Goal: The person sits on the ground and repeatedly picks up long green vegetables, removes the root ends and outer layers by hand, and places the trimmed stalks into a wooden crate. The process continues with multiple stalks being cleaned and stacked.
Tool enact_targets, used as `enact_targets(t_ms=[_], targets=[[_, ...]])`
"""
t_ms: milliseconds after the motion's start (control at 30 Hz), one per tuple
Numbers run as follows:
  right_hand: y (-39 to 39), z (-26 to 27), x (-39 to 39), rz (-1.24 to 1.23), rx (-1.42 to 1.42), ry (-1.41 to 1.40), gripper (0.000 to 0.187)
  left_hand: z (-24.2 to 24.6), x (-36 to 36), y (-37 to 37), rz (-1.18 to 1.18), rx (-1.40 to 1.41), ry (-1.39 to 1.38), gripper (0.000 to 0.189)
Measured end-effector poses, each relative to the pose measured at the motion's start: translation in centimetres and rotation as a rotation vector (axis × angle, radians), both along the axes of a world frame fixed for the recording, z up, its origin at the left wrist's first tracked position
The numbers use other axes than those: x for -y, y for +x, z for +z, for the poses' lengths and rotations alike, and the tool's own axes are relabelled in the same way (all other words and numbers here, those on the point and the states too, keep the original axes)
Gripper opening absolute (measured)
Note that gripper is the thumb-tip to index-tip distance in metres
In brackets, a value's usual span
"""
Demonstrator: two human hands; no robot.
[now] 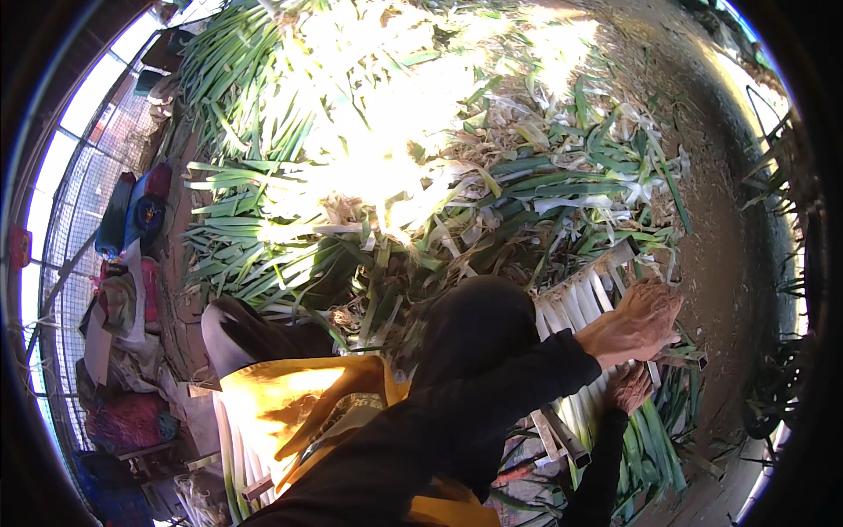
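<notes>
At the right, a row of white leek-like green onion stalks [571, 304] lies across a metal frame [560, 438] with upright bars. Their green leaves [649, 444] spread out at the lower right. My left hand [635, 323] reaches across my body and is bent over the right side of the stalks, near an upright bar. Its fingers are curled and mostly hidden, so a grip cannot be made out. Just below it, my right hand [629, 388] rests against the stalks beside the frame. What lies between its fingers does not show.
Heaped green onions [250, 112] and peeled leaves [579, 158] cover the ground ahead, partly washed out by sunlight. On my left, more stalks [230, 448] lie in another rack beside a yellow cloth [296, 402]. Bags [148, 204] line a mesh fence [72, 197].
</notes>
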State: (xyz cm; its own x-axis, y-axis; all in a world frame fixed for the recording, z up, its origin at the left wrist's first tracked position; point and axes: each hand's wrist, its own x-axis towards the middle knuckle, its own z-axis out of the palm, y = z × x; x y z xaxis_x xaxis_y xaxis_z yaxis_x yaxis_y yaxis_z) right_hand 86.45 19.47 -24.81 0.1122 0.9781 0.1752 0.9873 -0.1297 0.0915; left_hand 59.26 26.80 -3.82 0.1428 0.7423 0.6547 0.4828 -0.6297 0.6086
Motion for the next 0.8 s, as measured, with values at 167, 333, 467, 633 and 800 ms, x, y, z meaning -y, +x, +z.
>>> enact_targets(t_ms=[167,333,467,633,800], targets=[[2.7,-2.7,-1.0,-0.018,0.165,0.009,0.058,7.4,1.5,-15.8,-0.152,-0.032,-0.633,0.051],[5.6,-2.1,-3.2,0.057,0.107,-0.191,0.058,3.2,8.5,-33.3,0.304,-0.230,-0.565,0.044],[5.8,1.6,-5.6,0.063,0.067,-0.384,0.061,-2.0,16.4,-44.8,0.464,-0.285,-0.787,0.047],[-0.8,12.7,-10.6,0.479,-0.122,-0.787,0.050,-4.0,24.1,-52.3,0.465,-0.471,-0.879,0.044],[-23.7,25.9,-12.3,0.826,-0.684,-0.604,0.037,-2.2,23.7,-48.9,0.338,-0.616,-1.039,0.039]])
